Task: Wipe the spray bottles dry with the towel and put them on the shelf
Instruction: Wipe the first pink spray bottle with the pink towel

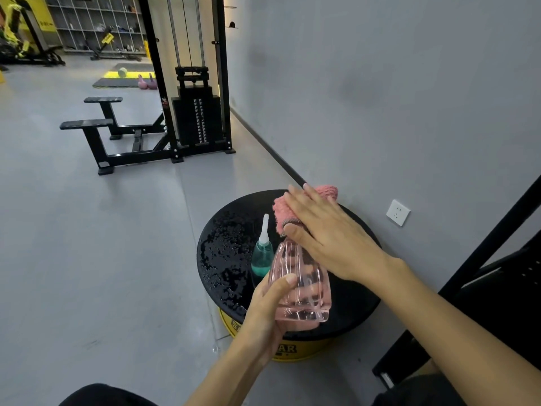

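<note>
Pink bottle (pixel 301 268) base in left grip (pixel 263 310), towel (pixel 285 208) atop, under right hand (pixel 330 235)

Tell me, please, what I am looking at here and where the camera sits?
No machine: a person wears one camera on the head, looking down at their own hands. The left hand grips a clear pink spray bottle near its base. The right hand, fingers straight, presses a pink towel over its top. A small teal bottle stands behind on a round black top beaded with water, in a gym.
</note>
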`<state>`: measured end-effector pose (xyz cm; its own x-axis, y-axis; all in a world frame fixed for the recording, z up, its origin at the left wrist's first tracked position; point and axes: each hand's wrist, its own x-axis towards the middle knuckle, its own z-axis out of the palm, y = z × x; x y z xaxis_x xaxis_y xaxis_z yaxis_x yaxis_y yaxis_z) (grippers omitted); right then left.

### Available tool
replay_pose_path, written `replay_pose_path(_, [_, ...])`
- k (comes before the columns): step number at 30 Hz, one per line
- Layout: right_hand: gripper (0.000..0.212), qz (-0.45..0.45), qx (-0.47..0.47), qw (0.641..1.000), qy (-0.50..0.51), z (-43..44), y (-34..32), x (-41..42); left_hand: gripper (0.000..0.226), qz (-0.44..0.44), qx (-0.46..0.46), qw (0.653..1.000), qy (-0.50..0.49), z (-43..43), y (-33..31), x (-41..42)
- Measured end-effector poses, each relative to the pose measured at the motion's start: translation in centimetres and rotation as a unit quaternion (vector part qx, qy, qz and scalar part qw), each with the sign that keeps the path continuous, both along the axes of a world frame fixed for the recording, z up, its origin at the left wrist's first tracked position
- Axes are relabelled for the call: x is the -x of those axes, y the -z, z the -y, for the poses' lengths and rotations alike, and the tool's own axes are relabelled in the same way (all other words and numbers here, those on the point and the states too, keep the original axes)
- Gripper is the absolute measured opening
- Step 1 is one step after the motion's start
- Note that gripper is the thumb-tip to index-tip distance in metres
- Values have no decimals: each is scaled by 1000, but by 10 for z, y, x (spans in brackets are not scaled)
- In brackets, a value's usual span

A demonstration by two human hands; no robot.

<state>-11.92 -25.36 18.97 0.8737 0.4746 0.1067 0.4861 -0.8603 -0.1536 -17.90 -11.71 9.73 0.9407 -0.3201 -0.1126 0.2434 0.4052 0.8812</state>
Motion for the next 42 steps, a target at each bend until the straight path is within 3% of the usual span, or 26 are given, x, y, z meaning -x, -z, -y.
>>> replay_pose_path(2, [84,3,9,1000,11,-2,-1,-1,57,-2,3,1000,-2,0,0,0])
replay_pose_path(9, [68,-22,1,997,-75,-2,-3,11,81,0,0,1000,-10,0,0,1])
replay_pose_path(14, [74,13,3,1000,-9,8,-1,-3,82,-1,17,1000,-9,0,-1,3])
replay_pose_path(17, [75,28,-17,999,15,16,2,-6,67,-1,20,1000,-7,-1,-1,3])
replay_pose_path(23, [72,-2,-23,999,-30,10,8,14,53,-2,31,999,-12,-1,-4,2])
replay_pose_path(26, [72,33,-8,999,10,17,8,6,68,6,23,1000,-4,-1,-3,1])
replay_pose_path(29, [74,32,-18,999,40,18,8,1,60,2,33,999,-7,0,-3,3])
replay_pose_path(32, [74,16,-39,999,23,12,13,8,58,-3,36,999,-5,0,-2,2])
replay_pose_path(36, [74,-20,-43,999,-9,12,17,17,76,3,32,999,-16,-3,-1,-1])
replay_pose_path(42, [77,11,-58,997,51,18,16,-4,50,-8,46,999,-5,-1,1,0])
